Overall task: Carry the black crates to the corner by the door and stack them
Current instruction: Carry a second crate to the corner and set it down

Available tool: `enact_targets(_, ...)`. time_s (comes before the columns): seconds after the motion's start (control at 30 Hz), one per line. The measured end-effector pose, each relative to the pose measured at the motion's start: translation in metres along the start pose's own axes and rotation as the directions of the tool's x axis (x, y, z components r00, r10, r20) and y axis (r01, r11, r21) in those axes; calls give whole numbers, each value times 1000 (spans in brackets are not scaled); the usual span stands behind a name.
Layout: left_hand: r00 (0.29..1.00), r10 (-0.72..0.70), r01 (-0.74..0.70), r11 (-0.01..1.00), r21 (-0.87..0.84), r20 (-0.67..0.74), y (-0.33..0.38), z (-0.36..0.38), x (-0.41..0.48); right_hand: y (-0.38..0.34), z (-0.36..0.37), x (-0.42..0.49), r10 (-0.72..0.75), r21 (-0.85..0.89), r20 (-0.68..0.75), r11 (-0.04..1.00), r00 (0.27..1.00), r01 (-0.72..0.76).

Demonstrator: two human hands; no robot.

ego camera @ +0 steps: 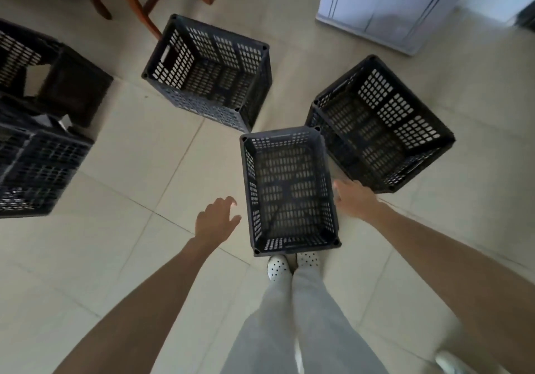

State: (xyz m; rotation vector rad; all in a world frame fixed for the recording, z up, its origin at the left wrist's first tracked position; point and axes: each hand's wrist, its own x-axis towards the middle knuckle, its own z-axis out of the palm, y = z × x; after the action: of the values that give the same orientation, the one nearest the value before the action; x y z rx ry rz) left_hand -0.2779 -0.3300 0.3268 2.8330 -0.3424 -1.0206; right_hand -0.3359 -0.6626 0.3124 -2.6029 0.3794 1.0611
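Note:
A small black perforated crate (289, 191) stands on the tiled floor just in front of my feet. My left hand (215, 219) hovers open a short way left of its left wall, fingers curled, touching nothing. At the crate's right wall is my right hand (351, 195), fingers spread and empty. A larger black crate (379, 124) sits right behind it, touching its far right corner. Another black crate (210, 71) stands farther back in the middle. More black crates (37, 168) are stacked at the left edge.
Wooden chair legs (133, 0) rise behind the middle crate. A pale grey cabinet (388, 6) stands at the top right. Bare floor tiles (121, 246) stretch to the left of my arms.

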Motion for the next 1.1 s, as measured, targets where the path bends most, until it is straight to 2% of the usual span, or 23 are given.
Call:
enact_targets(0.23, 996, -47, 50, 998, -33, 73, -13, 73, 55, 30, 67, 73, 58, 98, 69, 993, 996, -64)
enact_targets(0.47, 980, -106, 139, 971, -194, 170, -19, 162, 152, 68, 130, 153, 169, 99, 59, 980, 984, -174)
enact_targets(0.7, 958, -244, 283, 887, -364, 151, -43, 244, 217, 83, 210, 215, 244, 220, 24, 945, 969, -243)
enact_targets(0.83, 940, -332, 339, 899, -277, 72, -53, 251, 231, 79, 220, 226, 303, 354, -46, 896, 952, -268)
enact_targets(1.1, 964, -250, 264, 936, -234, 89, -59, 227, 235, 81, 189, 230, 332, 491, 52, 813, 942, -314)
